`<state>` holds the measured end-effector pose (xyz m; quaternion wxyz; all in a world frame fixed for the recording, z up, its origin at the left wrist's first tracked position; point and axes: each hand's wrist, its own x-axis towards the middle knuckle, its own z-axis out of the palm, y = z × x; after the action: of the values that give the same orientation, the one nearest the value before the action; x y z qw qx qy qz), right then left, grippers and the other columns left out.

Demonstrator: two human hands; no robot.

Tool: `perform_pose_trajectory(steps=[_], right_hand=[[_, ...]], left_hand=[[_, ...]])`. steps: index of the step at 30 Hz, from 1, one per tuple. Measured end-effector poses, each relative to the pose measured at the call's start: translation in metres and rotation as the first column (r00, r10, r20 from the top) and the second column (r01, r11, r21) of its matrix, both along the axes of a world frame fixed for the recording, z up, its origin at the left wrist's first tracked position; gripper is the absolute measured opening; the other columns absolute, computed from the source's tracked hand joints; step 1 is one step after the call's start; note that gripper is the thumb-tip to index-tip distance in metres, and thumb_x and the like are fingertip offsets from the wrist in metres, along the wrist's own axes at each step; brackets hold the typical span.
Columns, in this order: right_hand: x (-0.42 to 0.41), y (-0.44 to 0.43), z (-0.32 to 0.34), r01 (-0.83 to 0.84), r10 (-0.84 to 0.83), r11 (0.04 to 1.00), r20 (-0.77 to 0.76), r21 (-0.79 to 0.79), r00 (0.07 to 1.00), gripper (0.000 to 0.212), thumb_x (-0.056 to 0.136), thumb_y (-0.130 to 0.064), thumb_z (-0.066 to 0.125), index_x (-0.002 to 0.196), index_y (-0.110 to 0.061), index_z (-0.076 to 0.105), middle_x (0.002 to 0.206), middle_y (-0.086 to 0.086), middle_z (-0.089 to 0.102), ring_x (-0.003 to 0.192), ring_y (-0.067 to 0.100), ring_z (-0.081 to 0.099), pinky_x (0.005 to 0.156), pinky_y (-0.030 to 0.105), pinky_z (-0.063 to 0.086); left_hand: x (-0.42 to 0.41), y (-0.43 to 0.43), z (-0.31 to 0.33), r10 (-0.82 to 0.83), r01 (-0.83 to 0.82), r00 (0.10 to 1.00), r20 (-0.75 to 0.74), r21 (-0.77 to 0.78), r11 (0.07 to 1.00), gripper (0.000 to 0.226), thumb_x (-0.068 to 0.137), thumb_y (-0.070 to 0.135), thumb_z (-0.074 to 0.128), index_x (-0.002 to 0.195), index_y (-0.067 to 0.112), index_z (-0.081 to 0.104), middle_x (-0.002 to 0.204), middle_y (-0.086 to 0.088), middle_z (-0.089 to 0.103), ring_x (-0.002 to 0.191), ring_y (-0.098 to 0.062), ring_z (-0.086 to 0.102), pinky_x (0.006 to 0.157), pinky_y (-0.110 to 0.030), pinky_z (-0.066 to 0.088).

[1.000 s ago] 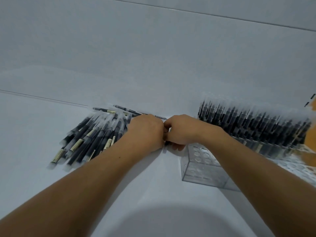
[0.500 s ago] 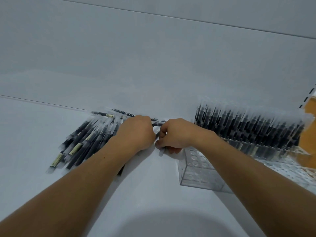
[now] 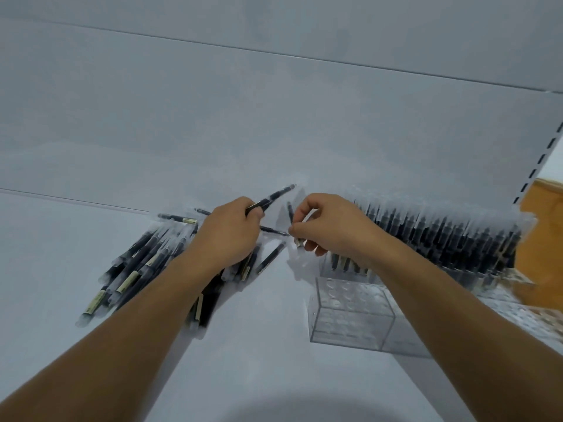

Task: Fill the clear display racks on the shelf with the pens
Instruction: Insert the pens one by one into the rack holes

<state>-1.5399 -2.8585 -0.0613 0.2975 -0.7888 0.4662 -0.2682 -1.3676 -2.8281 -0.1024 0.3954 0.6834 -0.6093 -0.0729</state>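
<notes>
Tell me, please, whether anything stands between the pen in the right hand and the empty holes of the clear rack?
Nothing visible does. The right hand pinches its pen just beyond the left end of the clear rack. Its near holes lie open and empty, and the standing pens fill only the rows farther back.

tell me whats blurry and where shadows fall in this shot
Head view: motion blur smears the loose pens and the clear caps of the racked pens; the left hand and right hand are sharper; a soft round shadow sits at bottom centre; light is flat, no glare.
</notes>
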Motion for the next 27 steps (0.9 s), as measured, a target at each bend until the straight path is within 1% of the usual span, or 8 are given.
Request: perform_pose_trajectory(steps=[4,8,10,13,15,18,23,27], right_hand=[[-0.023,0.005,-0.001,0.014,-0.012,0.999,0.072,-0.034,0.997,0.012,0.086,-0.021,0.07,0.09,-0.025,0.059,0.076,-0.004,0.072,0.056,0.002,0.065,0.049,0.015,0.048],[-0.055,0.014,0.0,-0.014,0.027,0.995,0.124,-0.099,0.992,0.018,0.089,-0.023,0.068,0.098,-0.03,0.055,0.074,-0.007,0.071,0.059,0.003,0.064,0.057,0.023,0.054],[-0.075,0.018,0.001,-0.019,0.038,0.992,0.147,-0.128,0.988,0.019,0.089,-0.023,0.068,0.101,-0.031,0.056,0.074,-0.008,0.071,0.06,0.004,0.064,0.062,0.024,0.056],[-0.106,0.02,0.002,-0.009,0.037,0.979,0.133,-0.206,0.99,0.021,0.09,-0.024,0.069,0.102,-0.036,0.057,0.076,-0.01,0.07,0.062,0.005,0.063,0.065,0.019,0.053],[-0.127,0.02,0.003,0.013,0.025,0.967,0.147,-0.253,0.989,0.025,0.089,-0.023,0.069,0.101,-0.041,0.057,0.077,-0.012,0.069,0.062,0.005,0.061,0.064,0.017,0.052],[-0.158,0.018,0.004,0.057,0.006,0.949,0.199,-0.309,0.98,0.03,0.088,-0.016,0.07,0.099,-0.042,0.059,0.08,-0.015,0.068,0.063,0.006,0.061,0.064,0.015,0.052],[-0.203,0.01,0.004,0.183,-0.064,0.904,0.302,-0.385,0.951,0.024,0.087,-0.012,0.07,0.1,-0.031,0.062,0.08,-0.007,0.067,0.069,0.019,0.062,0.064,0.025,0.054],[-0.229,0.005,-0.005,0.339,-0.14,0.871,0.481,-0.356,0.866,0.018,0.091,-0.01,0.065,0.098,-0.026,0.06,0.074,0.003,0.065,0.067,0.017,0.061,0.066,0.037,0.056]], left_hand=[[-0.009,0.001,0.0,-0.154,0.111,0.948,-0.279,-0.164,0.98,0.022,0.102,0.032,0.039,0.101,0.027,0.061,0.075,0.01,0.062,0.056,-0.008,0.051,0.054,-0.024,0.039],[-0.017,0.005,0.002,-0.331,0.222,0.864,-0.381,-0.302,0.927,0.022,0.103,0.027,0.041,0.103,0.028,0.063,0.065,0.013,0.052,0.056,-0.009,0.042,0.05,-0.024,0.035],[-0.024,0.008,0.004,-0.409,0.274,0.817,-0.406,-0.352,0.895,0.022,0.103,0.024,0.041,0.106,0.024,0.063,0.064,0.013,0.05,0.057,-0.011,0.039,0.05,-0.024,0.033],[-0.038,0.009,0.013,-0.487,0.318,0.757,-0.437,-0.404,0.858,0.022,0.103,0.02,0.042,0.106,0.021,0.064,0.064,0.012,0.049,0.052,-0.005,0.038,0.047,-0.016,0.033],[-0.052,0.006,0.02,-0.533,0.368,0.721,-0.443,-0.407,0.836,0.022,0.103,0.02,0.042,0.106,0.019,0.064,0.064,0.011,0.049,0.05,-0.004,0.036,0.045,-0.013,0.032],[-0.081,0.003,0.03,-0.59,0.449,0.681,-0.434,-0.39,0.804,0.022,0.102,0.02,0.042,0.106,0.017,0.063,0.064,0.01,0.049,0.049,-0.007,0.033,0.045,-0.016,0.028],[-0.134,-0.004,0.042,-0.661,0.545,0.633,-0.403,-0.373,0.751,0.022,0.103,0.02,0.041,0.107,0.017,0.063,0.066,0.007,0.051,0.048,-0.005,0.038,0.045,-0.013,0.033],[-0.178,-0.01,0.045,-0.692,0.601,0.588,-0.419,-0.346,0.721,0.022,0.103,0.02,0.041,0.106,0.018,0.063,0.065,0.008,0.052,0.048,-0.006,0.039,0.045,-0.014,0.033]])
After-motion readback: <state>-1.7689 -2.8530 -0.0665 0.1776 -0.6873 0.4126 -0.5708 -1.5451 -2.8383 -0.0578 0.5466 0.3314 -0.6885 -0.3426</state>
